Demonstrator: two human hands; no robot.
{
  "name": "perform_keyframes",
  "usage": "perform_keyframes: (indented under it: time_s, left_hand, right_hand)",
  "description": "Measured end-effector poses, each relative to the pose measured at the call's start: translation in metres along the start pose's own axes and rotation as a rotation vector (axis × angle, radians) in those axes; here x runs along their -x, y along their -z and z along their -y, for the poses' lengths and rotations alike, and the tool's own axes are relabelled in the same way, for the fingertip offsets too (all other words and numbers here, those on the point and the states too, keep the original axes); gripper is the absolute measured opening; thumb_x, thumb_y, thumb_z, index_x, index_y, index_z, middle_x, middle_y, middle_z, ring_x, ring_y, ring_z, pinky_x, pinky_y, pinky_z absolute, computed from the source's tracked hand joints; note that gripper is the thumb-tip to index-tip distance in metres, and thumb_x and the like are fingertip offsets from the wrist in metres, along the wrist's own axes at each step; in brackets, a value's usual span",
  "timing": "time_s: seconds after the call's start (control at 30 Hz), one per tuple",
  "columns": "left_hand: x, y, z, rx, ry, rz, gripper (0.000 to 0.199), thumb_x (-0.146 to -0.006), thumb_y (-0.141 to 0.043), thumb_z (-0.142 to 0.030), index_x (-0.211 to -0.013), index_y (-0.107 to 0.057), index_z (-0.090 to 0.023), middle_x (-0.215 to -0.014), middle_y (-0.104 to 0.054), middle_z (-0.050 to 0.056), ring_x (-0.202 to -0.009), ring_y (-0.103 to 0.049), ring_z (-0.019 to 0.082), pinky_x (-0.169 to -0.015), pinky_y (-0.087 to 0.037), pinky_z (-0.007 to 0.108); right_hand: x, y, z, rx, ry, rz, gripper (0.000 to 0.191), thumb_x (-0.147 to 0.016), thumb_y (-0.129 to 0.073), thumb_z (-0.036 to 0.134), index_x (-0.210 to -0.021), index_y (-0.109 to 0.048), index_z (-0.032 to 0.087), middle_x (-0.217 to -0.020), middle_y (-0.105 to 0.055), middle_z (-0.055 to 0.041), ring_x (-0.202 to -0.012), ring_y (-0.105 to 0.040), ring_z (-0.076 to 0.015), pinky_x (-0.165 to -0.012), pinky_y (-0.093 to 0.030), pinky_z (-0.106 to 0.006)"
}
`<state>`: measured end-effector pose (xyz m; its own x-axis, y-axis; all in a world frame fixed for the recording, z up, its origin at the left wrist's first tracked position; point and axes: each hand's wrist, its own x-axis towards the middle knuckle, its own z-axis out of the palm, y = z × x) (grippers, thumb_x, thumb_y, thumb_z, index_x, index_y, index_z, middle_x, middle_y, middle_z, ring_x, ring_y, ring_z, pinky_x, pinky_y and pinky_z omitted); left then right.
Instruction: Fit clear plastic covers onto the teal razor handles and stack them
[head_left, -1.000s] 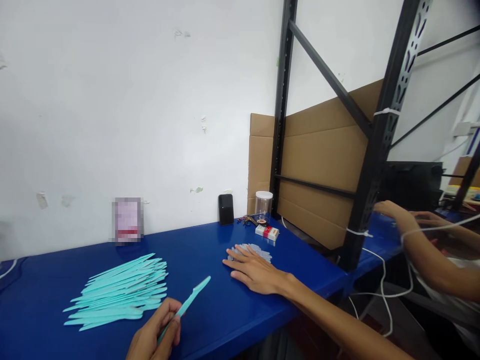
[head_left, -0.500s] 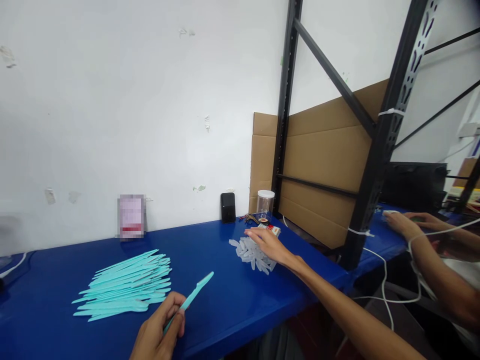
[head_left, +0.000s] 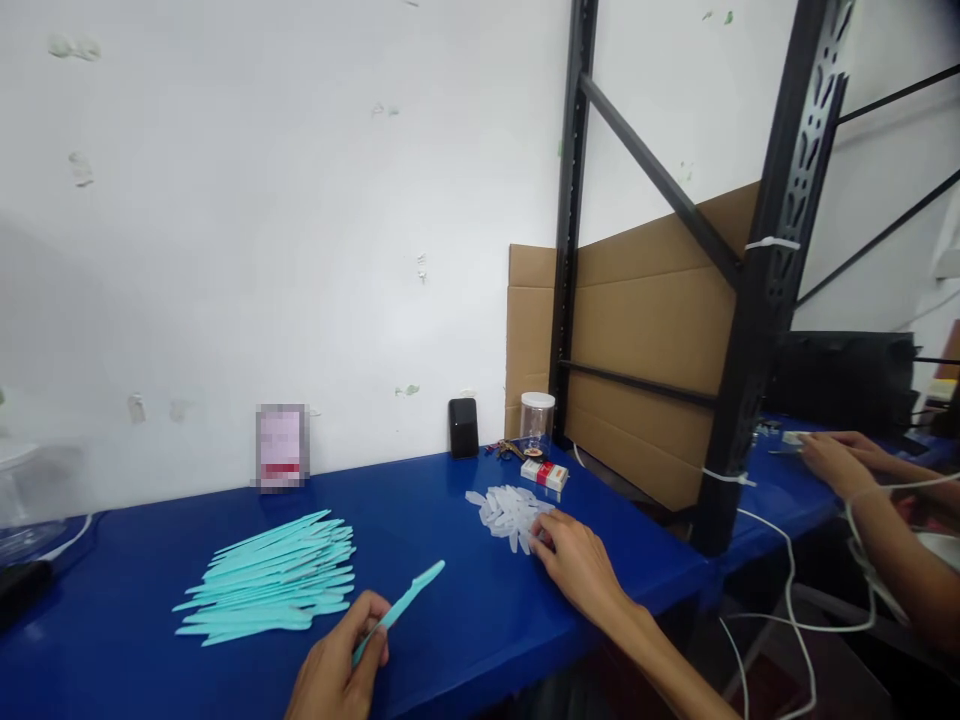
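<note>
- The left hand (head_left: 345, 655) is closed, its thumb and fingers pinching a slim turquoise stick (head_left: 411, 598).
- That stick slants up and away from the left hand's grip, its notched end pointing to the right and clear of the fingers.
- Beyond the left hand and to its left, a pile of turquoise sticks (head_left: 270, 585) lies on the blue table (head_left: 420, 530), most of them roughly parallel, near the knuckles.
- The right hand (head_left: 577, 560) is narrow, fingers bent and tips drawn down at the near right edge of a heap of pale translucent pieces (head_left: 504, 512); whether it grips one, I cannot tell.
- The rest of that heap spreads to the left of the right fingertips and a little beyond them.
- Past the right hand, beyond the heap, lie a red-and-white pack (head_left: 544, 474), a lidded clear jar (head_left: 537, 425) and a bunch of keys (head_left: 505, 450).
- Farther to the right of the right hand, another person's hands (head_left: 829, 462) are over the neighbouring table.
</note>
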<state>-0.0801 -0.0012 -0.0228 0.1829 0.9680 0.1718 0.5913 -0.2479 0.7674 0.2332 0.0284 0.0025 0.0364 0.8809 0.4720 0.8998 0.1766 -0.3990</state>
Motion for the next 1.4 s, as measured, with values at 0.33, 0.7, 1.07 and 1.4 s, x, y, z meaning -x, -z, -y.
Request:
perform_keyframes:
  time_s: [0.33, 0.7, 1.07, 1.4]
  left_hand:
    - [-0.004, 0.008, -0.021, -0.083, -0.012, 0.014, 0.028, -0.093, -0.033, -0.038, -0.086, -0.055, -0.022, -0.068, -0.051, -0.003, -0.067, -0.051, 0.017, -0.064, -0.034, 0.026]
    - [-0.033, 0.008, -0.039, -0.282, -0.273, 0.131, 0.027, -0.101, -0.032, -0.034, -0.092, -0.055, -0.024, -0.082, -0.064, 0.000, -0.076, -0.058, 0.019, -0.069, -0.036, 0.027]
    - [-0.028, 0.006, -0.041, -0.325, -0.286, 0.193, 0.026, -0.102, -0.031, -0.034, -0.090, -0.052, -0.025, -0.084, -0.065, 0.001, -0.076, -0.059, 0.020, -0.064, -0.033, 0.027]
    - [-0.027, 0.006, -0.040, -0.282, -0.299, 0.182, 0.026, -0.102, -0.032, -0.033, -0.089, -0.053, -0.025, -0.082, -0.065, -0.001, -0.075, -0.059, 0.019, -0.065, -0.033, 0.028]
  right_hand:
    - [-0.004, 0.002, 0.016, -0.413, -0.046, -0.137, 0.024, -0.092, -0.045, 0.038, -0.084, -0.061, 0.021, -0.097, -0.061, -0.0118, -0.092, -0.055, -0.0281, -0.075, -0.042, -0.037]
    - [0.008, -0.024, 0.063, -1.135, -0.270, 0.082, 0.029, -0.077, -0.069, 0.046, -0.083, -0.068, 0.018, -0.069, -0.060, -0.0021, -0.062, -0.058, -0.0168, -0.047, -0.046, -0.024]
    - [0.012, -0.023, 0.059, -1.226, -0.330, 0.093, 0.021, -0.067, -0.081, 0.032, -0.080, -0.075, 0.018, -0.063, -0.063, 0.0008, -0.059, -0.055, -0.0137, -0.060, -0.044, -0.027]
    - [0.013, -0.020, 0.065, -1.163, -0.285, 0.115, 0.016, -0.070, -0.078, 0.032, -0.079, -0.076, 0.019, -0.061, -0.061, 0.0014, -0.060, -0.055, -0.0153, -0.064, -0.043, -0.028]
